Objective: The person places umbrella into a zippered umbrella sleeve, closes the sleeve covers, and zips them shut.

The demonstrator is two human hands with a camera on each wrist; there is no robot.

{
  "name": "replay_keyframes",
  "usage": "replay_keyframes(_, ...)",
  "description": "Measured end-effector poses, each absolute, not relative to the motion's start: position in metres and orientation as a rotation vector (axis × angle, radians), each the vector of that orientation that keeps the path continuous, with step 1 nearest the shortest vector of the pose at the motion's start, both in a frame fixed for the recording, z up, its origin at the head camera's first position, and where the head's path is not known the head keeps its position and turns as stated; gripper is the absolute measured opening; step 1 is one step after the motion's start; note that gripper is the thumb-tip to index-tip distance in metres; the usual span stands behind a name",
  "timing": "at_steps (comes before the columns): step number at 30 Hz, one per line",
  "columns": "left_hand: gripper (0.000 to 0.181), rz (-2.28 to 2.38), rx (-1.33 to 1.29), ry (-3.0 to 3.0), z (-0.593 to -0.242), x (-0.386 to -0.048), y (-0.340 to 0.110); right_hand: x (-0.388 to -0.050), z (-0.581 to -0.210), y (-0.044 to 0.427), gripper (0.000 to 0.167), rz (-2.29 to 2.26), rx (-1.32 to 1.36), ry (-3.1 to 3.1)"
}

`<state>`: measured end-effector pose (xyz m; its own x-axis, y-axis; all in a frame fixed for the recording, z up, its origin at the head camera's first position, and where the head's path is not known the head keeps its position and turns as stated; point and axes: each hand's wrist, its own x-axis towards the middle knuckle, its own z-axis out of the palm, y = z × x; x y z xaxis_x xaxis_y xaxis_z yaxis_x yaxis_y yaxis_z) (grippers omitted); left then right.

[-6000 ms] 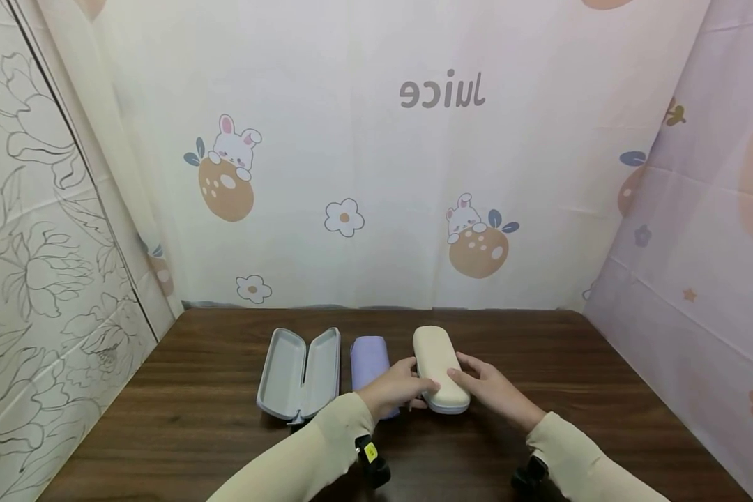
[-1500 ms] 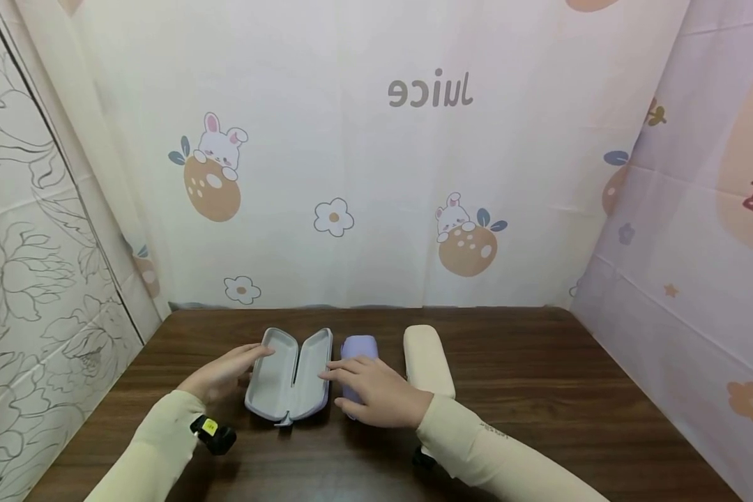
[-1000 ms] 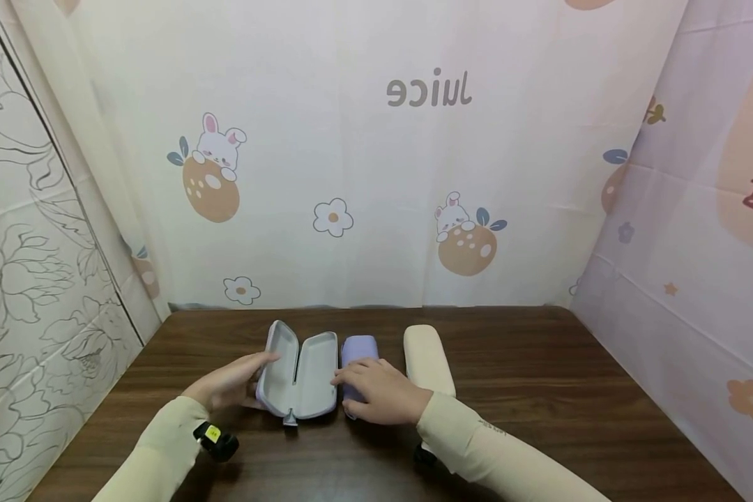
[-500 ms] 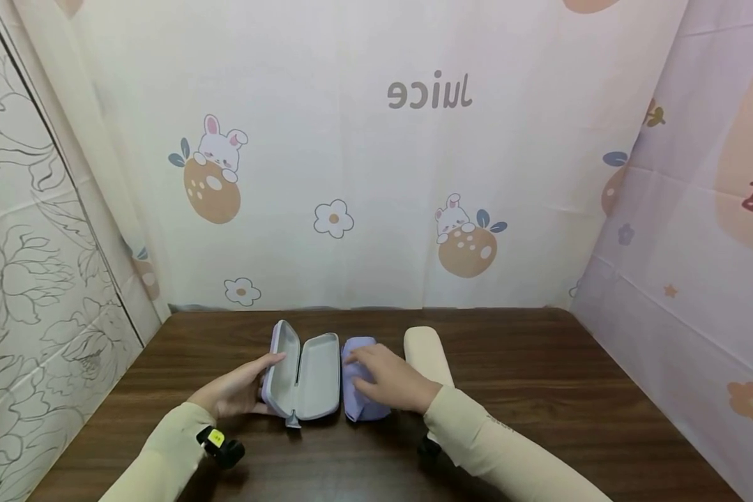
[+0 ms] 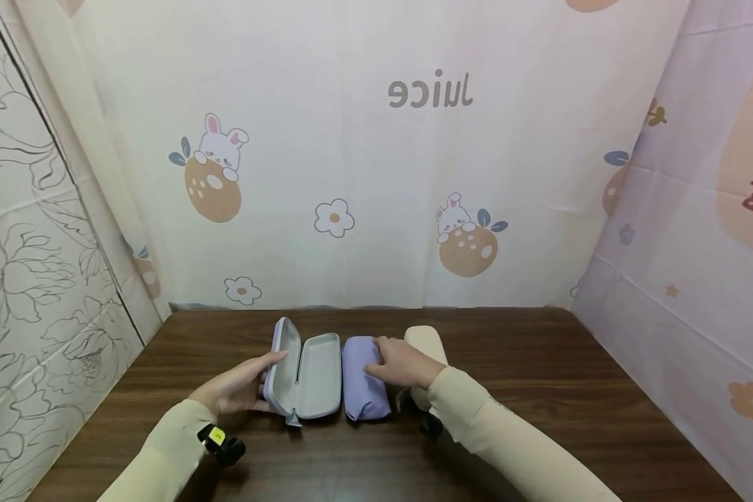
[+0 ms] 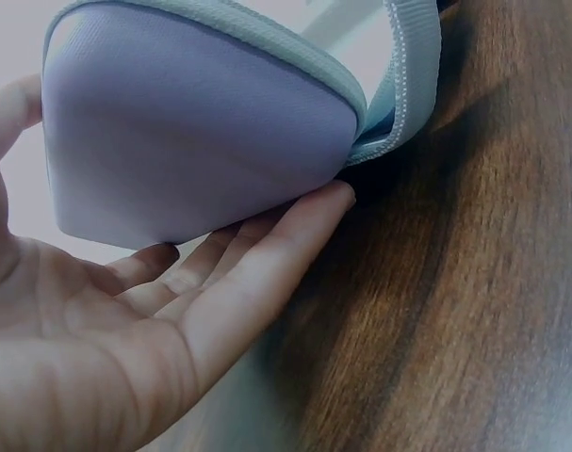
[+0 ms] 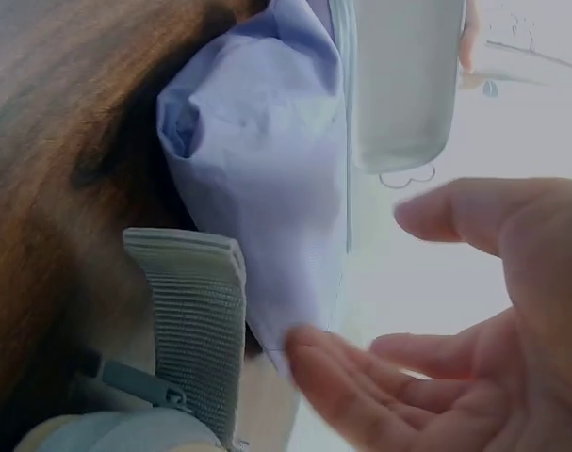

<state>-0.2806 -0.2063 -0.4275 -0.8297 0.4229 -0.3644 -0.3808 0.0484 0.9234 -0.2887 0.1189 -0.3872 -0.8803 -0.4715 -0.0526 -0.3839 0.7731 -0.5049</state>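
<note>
Head view: the left hand (image 5: pixel 235 392) grips the raised half of a grey-lined case (image 5: pixel 321 380), thumb on the inside. So that one's already open, no contents showing. The purple bundle (image 5: pixel 362 383) is lying on the table (image 5: pixel 539 397) just beside it. Right hand (image 5: pixel 403 362) is at the bundle's right side, fingers loose; the cream case (image 5: pixel 423 339) is partly hidden behind it.

Left wrist: fingers supporting the lilac outside from below.

Right wrist: thumb's clear of the bundle; can't tell if the fingertips touch. Looks like closing up isn't done.
</note>
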Motion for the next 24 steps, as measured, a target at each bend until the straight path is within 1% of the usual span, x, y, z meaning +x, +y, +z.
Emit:
replay_keyframes(5, 0.069, 1.833, 0.036, 1.779, -0.426, -0.28, -0.205, -0.291, -0.391, 0.116, 0.091, -0.701, -0.507, 2.695)
replay_keyframes(9, 0.069, 1.826, 0.034, 1.785, -0.426, -0.28, -0.204, -0.295, -0.397, 0.112, 0.102, -0.666, -0.42, 2.683)
replay_keyframes(15, 0.07, 1.822, 0.04, 1.787, -0.425, -0.28, -0.204, -0.3, -0.402, 0.106, 0.109, -0.713, -0.349, 2.689)
replay_keyframes(24, 0.069, 1.819, 0.036, 1.806, -0.423, -0.28, -0.203, -0.305, -0.402, 0.101, 0.108, -0.717, -0.328, 2.688)
